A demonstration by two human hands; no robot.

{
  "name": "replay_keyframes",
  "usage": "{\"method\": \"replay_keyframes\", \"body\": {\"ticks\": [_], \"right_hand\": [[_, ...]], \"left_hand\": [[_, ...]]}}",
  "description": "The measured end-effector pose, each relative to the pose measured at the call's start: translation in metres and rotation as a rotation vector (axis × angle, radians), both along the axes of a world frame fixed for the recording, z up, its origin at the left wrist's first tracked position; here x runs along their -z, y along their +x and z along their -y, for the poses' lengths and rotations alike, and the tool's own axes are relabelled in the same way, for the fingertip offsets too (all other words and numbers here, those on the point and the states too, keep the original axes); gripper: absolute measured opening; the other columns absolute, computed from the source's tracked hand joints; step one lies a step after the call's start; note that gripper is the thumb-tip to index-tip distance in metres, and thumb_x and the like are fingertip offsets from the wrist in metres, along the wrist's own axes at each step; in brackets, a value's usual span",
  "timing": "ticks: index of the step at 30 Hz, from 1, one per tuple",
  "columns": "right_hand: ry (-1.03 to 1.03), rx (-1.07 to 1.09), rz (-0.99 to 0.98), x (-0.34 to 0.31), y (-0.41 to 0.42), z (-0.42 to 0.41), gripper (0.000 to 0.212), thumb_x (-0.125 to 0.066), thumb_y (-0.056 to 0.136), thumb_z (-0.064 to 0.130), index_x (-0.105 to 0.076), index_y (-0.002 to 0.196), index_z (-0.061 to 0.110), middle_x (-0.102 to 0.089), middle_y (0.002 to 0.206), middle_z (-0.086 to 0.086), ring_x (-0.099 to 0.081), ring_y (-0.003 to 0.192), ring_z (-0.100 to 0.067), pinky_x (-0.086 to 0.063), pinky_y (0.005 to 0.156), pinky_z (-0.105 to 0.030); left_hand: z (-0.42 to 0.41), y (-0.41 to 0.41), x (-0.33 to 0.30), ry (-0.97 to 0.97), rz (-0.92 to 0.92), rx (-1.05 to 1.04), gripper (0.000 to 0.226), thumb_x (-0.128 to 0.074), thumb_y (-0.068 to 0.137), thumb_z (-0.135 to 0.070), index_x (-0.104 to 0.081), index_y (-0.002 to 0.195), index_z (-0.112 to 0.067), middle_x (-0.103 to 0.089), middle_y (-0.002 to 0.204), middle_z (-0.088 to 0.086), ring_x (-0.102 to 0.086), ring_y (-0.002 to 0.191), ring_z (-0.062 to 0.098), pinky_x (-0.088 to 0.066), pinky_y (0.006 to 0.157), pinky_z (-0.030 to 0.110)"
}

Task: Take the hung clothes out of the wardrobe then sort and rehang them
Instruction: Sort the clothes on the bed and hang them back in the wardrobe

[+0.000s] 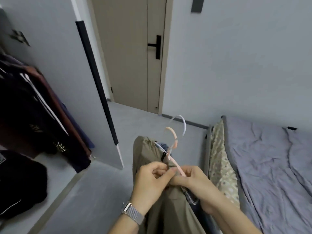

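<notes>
While both hands meet at lower centre, the left hand [152,176] pinches the olive trousers [143,154] and the right hand [194,181] grips the pink hanger [173,137]; dark clothes [33,107] hang in the wardrobe at left.

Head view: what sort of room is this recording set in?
Most likely a bedroom. A bed with a rumpled sheet sits on the right, an open wardrobe with dark clothes hanging stands on the left, and a closed door is straight ahead.

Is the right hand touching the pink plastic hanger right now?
Touching. The head view shows the right hand with its fingers curled round the pink plastic hanger, whose arm runs straight into the grip.
</notes>
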State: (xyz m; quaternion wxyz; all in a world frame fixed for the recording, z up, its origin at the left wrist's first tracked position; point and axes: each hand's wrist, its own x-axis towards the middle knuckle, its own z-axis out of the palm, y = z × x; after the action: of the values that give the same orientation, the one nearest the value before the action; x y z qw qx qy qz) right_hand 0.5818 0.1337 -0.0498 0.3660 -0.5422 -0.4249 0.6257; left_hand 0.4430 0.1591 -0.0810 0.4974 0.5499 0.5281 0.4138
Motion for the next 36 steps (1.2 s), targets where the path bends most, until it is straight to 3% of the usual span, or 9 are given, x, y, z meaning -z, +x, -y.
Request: {"method": "replay_keyframes", "body": {"ticks": [3, 8, 14, 16, 19, 21, 25, 30, 36], "right_hand": [[-0.089, 0.140, -0.127, -0.003, -0.024, -0.039, 0.014, -0.065, 0.040, 0.030, -0.060, 0.046, 0.018, -0.054, 0.056, 0.000, -0.051, 0.052, -0.010, -0.042, 0.056, -0.023], [-0.245, -0.019, -0.233, -0.006, -0.059, -0.095, 0.018, -0.066, 0.054, 0.026, -0.058, 0.059, 0.010, -0.054, 0.059, -0.010, -0.048, 0.051, -0.022, -0.039, 0.056, -0.032], [-0.094, -0.272, -0.154, -0.015, -0.086, -0.158, 0.033, -0.072, 0.077, 0.017, -0.063, 0.045, 0.012, -0.060, 0.050, -0.007, -0.055, 0.042, -0.014, -0.044, 0.045, -0.018], [-0.100, -0.371, -0.141, -0.015, -0.093, -0.180, 0.033, -0.065, 0.083, 0.012, -0.066, 0.050, 0.012, -0.062, 0.055, -0.007, -0.057, 0.046, -0.013, -0.045, 0.047, -0.018], [-0.081, -0.553, -0.089, -0.023, -0.109, -0.211, 0.017, -0.069, 0.080, 0.008, -0.067, 0.063, 0.011, -0.061, 0.064, -0.009, -0.055, 0.053, -0.016, -0.044, 0.052, -0.022], [-0.065, -0.674, -0.022, -0.031, -0.122, -0.229, 0.008, -0.066, 0.066, 0.011, -0.058, 0.064, 0.008, -0.050, 0.060, -0.007, -0.044, 0.051, -0.015, -0.034, 0.049, -0.024], [0.030, -0.880, 0.053, -0.039, -0.152, -0.255, 0.030, -0.059, 0.051, 0.019, -0.046, 0.070, -0.002, -0.029, 0.063, -0.006, -0.024, 0.057, -0.015, -0.015, 0.054, -0.033], [0.018, -1.027, 0.073, -0.036, -0.203, -0.275, 0.036, -0.058, 0.054, 0.017, -0.048, 0.073, -0.011, -0.040, 0.074, -0.016, -0.032, 0.065, -0.025, -0.023, 0.057, -0.031], [0.026, -1.020, 0.133, -0.034, -0.297, -0.301, 0.042, -0.059, 0.056, 0.018, -0.042, 0.071, -0.018, -0.038, 0.074, -0.015, -0.030, 0.070, -0.027, -0.018, 0.060, -0.034]], "left_hand": [[-0.028, -0.035, 0.003, 0.073, -0.053, -0.040, 0.020, -0.075, 0.077, -0.018, -0.065, 0.060, -0.022, -0.065, 0.058, -0.008, -0.057, 0.056, 0.002, -0.046, 0.061, 0.020], [-0.046, -0.075, 0.003, 0.250, -0.156, -0.104, 0.014, -0.061, 0.072, -0.041, -0.059, 0.072, -0.028, -0.058, 0.072, -0.007, -0.055, 0.061, 0.005, -0.042, 0.058, 0.016], [-0.082, -0.108, -0.006, 0.273, -0.154, 0.002, 0.016, -0.057, 0.086, -0.028, -0.060, 0.071, -0.027, -0.055, 0.082, -0.014, -0.056, 0.070, 0.002, -0.039, 0.067, 0.011], [-0.104, -0.128, -0.006, 0.242, -0.089, -0.208, 0.017, -0.052, 0.088, -0.033, -0.062, 0.080, -0.022, -0.053, 0.091, -0.013, -0.062, 0.075, 0.005, -0.048, 0.068, 0.018], [-0.134, -0.172, -0.008, 0.301, -0.346, -0.524, 0.039, -0.048, 0.082, -0.050, -0.052, 0.116, -0.033, -0.043, 0.121, -0.009, -0.052, 0.110, 0.004, -0.045, 0.095, 0.027], [-0.150, -0.196, -0.016, 0.327, -0.608, -0.447, 0.054, -0.046, 0.080, -0.056, -0.040, 0.132, -0.042, -0.031, 0.134, -0.014, -0.030, 0.129, 0.003, -0.024, 0.110, 0.026], [-0.172, -0.222, -0.030, 0.311, -0.876, -0.207, 0.053, -0.050, 0.071, -0.072, -0.058, 0.112, -0.040, -0.049, 0.127, -0.024, -0.040, 0.125, 0.000, -0.029, 0.108, 0.032], [-0.181, -0.276, -0.030, 0.128, -0.844, -0.219, 0.040, -0.056, 0.071, -0.068, -0.062, 0.076, -0.029, -0.057, 0.082, -0.012, -0.054, 0.077, 0.000, -0.041, 0.068, 0.018], [-0.181, -0.359, -0.012, 0.163, -0.673, -0.547, 0.014, -0.062, 0.074, -0.052, -0.059, 0.083, -0.042, -0.054, 0.096, -0.019, -0.056, 0.091, 0.003, -0.048, 0.080, 0.028]]}}
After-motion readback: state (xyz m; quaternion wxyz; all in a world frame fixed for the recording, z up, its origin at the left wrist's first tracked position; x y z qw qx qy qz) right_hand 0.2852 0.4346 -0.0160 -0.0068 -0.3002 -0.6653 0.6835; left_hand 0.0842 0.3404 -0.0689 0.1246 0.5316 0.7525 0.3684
